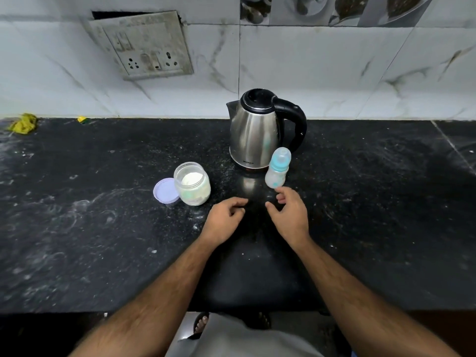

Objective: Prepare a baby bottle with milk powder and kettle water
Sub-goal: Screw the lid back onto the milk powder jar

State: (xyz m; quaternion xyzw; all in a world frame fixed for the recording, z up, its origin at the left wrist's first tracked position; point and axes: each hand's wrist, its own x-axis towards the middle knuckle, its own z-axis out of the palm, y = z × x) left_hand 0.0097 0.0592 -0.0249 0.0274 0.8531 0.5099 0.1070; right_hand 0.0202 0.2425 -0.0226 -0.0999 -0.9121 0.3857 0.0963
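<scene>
A steel kettle (256, 132) with a black lid and handle stands at the back of the dark counter (103, 215). Right in front of it stands a capped baby bottle (277, 168) with a blue ring. Left of it is an uncovered jar of white milk powder (192, 183), with its purple lid (166, 190) leaning beside it. My left hand (224, 221) hovers over the counter with loosely curled fingers, holding nothing. My right hand (289, 212) hovers just below the bottle, fingers relaxed, not touching it.
A tiled wall with a dirty switch and socket plate (144, 45) rises behind the counter. A yellow cloth (23, 123) and a small yellow scrap (82, 119) lie at the back left. The counter's front edge is near my body.
</scene>
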